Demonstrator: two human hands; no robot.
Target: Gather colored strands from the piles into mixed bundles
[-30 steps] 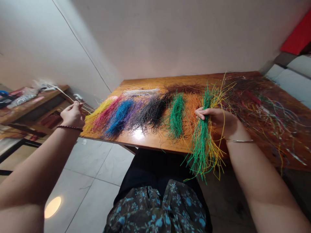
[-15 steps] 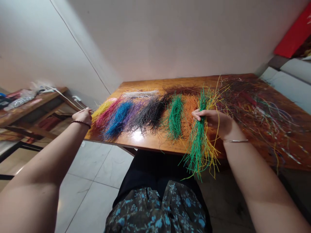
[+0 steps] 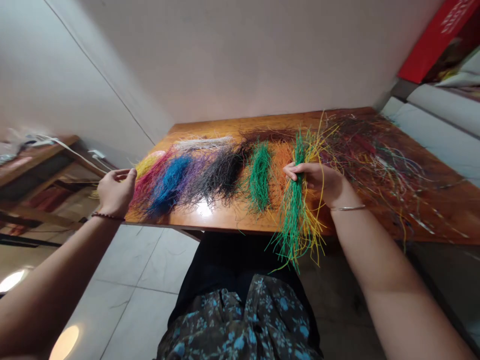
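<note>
Across the desk (image 3: 234,220), strands lie in rows, seemingly grouped so colours stay apart, with a mixed tangle (image 3: 388,162) at the right. Above the desk's front edge, the right hand (image 3: 327,184) pinches a green-and-yellow bundle (image 3: 294,207) near its middle, likely to keep it together while both ends splay. The left hand (image 3: 115,192) curls beside the yellow pile (image 3: 147,164); whether it grips strands, I cannot tell.

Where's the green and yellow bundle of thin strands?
Head view, right of centre: the bundle is in the right hand, over the wooden table's near edge, just right of the orange strand pile.
</note>
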